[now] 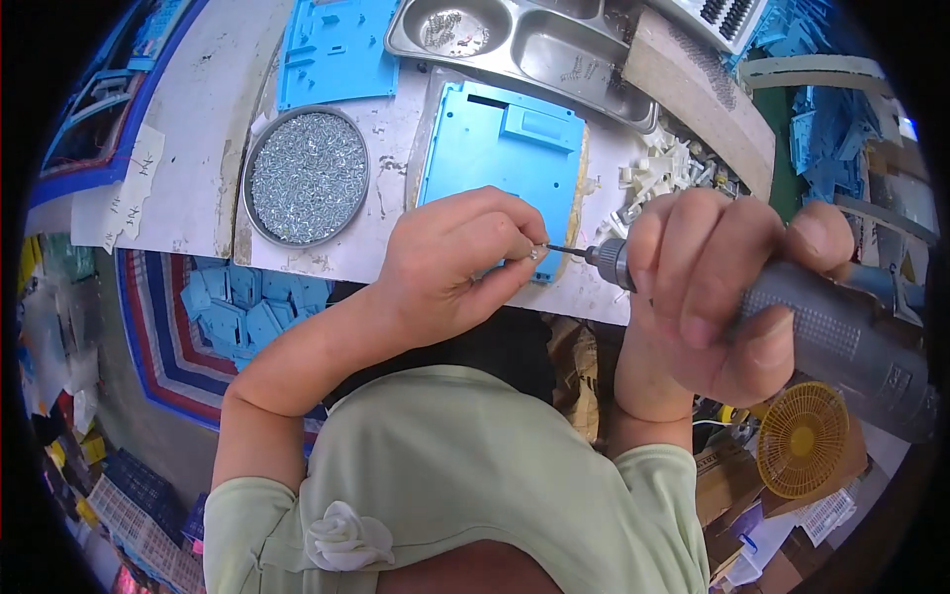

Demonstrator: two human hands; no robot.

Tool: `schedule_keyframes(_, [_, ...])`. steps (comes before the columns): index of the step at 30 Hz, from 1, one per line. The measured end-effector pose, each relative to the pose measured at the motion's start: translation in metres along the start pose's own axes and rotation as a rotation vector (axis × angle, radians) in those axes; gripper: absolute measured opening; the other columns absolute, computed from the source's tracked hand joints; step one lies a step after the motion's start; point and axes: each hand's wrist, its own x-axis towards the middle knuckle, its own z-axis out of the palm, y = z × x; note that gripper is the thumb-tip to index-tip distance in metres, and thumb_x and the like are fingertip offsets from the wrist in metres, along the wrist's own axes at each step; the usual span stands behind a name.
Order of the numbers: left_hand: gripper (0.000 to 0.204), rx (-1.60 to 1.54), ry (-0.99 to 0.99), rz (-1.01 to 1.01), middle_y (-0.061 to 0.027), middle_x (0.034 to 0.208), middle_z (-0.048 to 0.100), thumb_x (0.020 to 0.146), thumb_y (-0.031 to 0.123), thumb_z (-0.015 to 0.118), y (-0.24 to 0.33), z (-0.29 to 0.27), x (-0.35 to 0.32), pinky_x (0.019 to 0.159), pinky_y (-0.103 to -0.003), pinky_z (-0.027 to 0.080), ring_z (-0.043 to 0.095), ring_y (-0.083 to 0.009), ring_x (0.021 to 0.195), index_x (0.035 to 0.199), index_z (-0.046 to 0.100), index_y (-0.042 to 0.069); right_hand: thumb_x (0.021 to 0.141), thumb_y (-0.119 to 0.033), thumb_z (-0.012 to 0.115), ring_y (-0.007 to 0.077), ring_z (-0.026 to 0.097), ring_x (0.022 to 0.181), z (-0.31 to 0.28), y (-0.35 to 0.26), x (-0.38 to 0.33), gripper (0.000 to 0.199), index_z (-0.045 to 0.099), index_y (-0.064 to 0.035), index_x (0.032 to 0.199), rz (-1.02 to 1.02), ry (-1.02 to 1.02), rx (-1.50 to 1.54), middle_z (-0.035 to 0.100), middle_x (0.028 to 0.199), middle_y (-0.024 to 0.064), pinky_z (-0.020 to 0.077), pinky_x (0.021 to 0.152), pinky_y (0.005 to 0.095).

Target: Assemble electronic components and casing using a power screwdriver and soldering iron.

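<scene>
Grips the screwdriver [836,322] crosswise in the right hand [703,267], pointing its bit [569,249] leftward at a tiny piece [537,252] pinched in the left hand [460,247] above the blue panel [495,158].

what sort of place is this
Probably a small assembly workshop: the right hand holds what looks like a power screwdriver, a round dish is full of small metal pieces, and blue plastic panels lie on the worktable.

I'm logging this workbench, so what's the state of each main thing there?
Dark cylindrical power screwdriver: gripped, pointing left
Bare left hand: pinched at screwdriver's tip
Bare right hand: closed around screwdriver
Blue plastic panel beneath left hand: lying flat
Round gray metal dish: filled
Shiny compartmented metal tray: partly filled
</scene>
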Motion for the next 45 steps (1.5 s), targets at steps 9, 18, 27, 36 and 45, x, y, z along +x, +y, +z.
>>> schedule_keyframes(9, [0.026,0.178,0.027,0.190,-0.0128,0.095,0.072,0.075,-0.007,0.080,-0.004,0.007,-0.004,0.063,-0.034,0.057,0.071,-0.0259,0.077,0.092,0.063,0.004,0.104,-0.027,0.059,0.0111,0.047,0.061,0.006,-0.001,-0.005,0.046,0.045,-0.0143,0.146,-0.006,0.104,-0.033,0.053,0.073,-0.0016,0.0417,0.063,0.0308])
schedule_keyframes(18, [0.014,0.437,-0.194,0.021,-0.0105,0.112,0.075,0.083,0.002,0.076,-0.020,-0.029,-0.006,0.106,-0.048,0.050,0.071,-0.0290,0.112,0.093,0.068,0.005,0.093,-0.017,0.076,0.0166,0.056,0.065,0.012,0.018,-0.060,0.041,0.047,-0.0042,0.119,0.071,0.337,-0.119,0.056,0.071,0.0042,0.0513,0.067,0.0366])
schedule_keyframes(27, [0.013,0.441,-0.185,0.035,-0.0094,0.115,0.075,0.084,0.002,0.075,-0.026,-0.021,-0.015,0.105,-0.048,0.051,0.069,-0.0287,0.118,0.093,0.067,0.006,0.092,-0.013,0.076,0.0183,0.056,0.054,0.014,0.036,-0.063,0.030,0.047,-0.0083,0.099,0.062,0.117,-0.386,0.054,0.062,0.0016,0.0498,0.057,0.0356])
schedule_keyframes(36, [0.014,0.396,-0.174,0.000,-0.0097,0.117,0.074,0.084,0.002,0.075,-0.030,-0.021,-0.018,0.106,-0.049,0.050,0.068,-0.0289,0.119,0.094,0.066,0.005,0.084,0.002,0.073,0.0237,0.062,0.056,-0.004,0.054,-0.033,0.020,0.054,-0.0027,0.089,-0.021,0.097,-0.276,0.057,0.062,0.0068,0.0533,0.055,0.0334])
schedule_keyframes(45, [0.013,0.384,-0.191,-0.011,-0.0091,0.118,0.074,0.085,0.003,0.075,-0.031,-0.023,-0.017,0.106,-0.049,0.049,0.068,-0.0281,0.120,0.094,0.067,0.006,0.090,-0.007,0.072,0.0188,0.056,0.057,-0.027,0.053,-0.005,0.025,0.048,-0.0045,0.083,-0.034,0.274,-0.084,0.058,0.065,0.0073,0.0491,0.058,0.0341])
